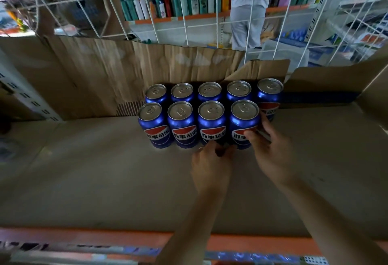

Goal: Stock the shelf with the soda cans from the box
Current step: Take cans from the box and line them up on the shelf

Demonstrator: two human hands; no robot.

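Several blue soda cans (182, 124) with red and white labels stand upright in two rows on the cardboard-lined shelf (94, 170). My right hand (270, 149) grips the rightmost front can (243, 122), thumb across its label and fingers round its right side. My left hand (212, 164) sits at the foot of the third front can (211, 122), fingertips touching its base. One more can (269, 94) stands behind my right hand at the end of the back row. The box is not clearly in view.
Crumpled cardboard (126, 71) lines the shelf's back, with a flap (336, 84) raised at right. A white wire grid (184, 13) stands behind it. Beyond are shelves of bottles (178, 2) and two people. An orange shelf edge (84, 237) runs along the front.
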